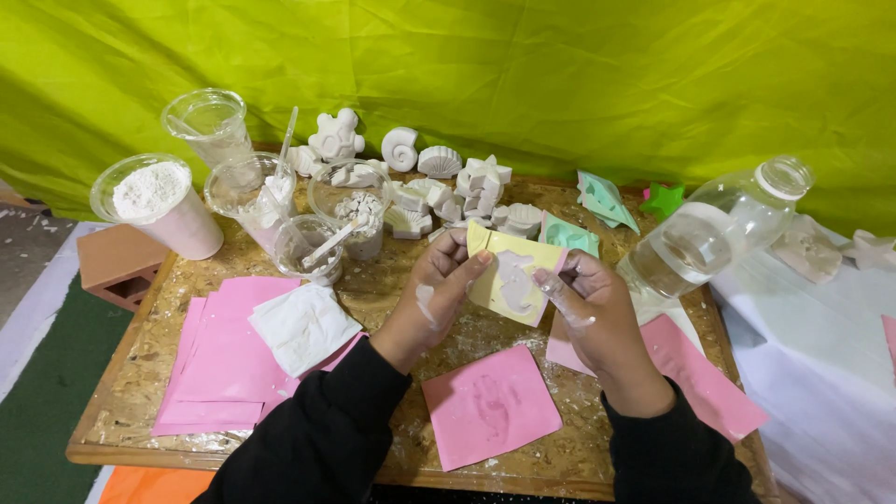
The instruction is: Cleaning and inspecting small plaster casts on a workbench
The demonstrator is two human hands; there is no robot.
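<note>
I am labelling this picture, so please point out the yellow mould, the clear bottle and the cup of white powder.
yellow mould (511,280): head view, on its middle, at the seahorse shape.
clear bottle (709,238): head view, on its body, lying tilted.
cup of white powder (161,205): head view, on its side wall.

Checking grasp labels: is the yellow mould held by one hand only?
No: the left hand grips the yellow mould at its left edge and the right hand pinches its right edge.
</note>
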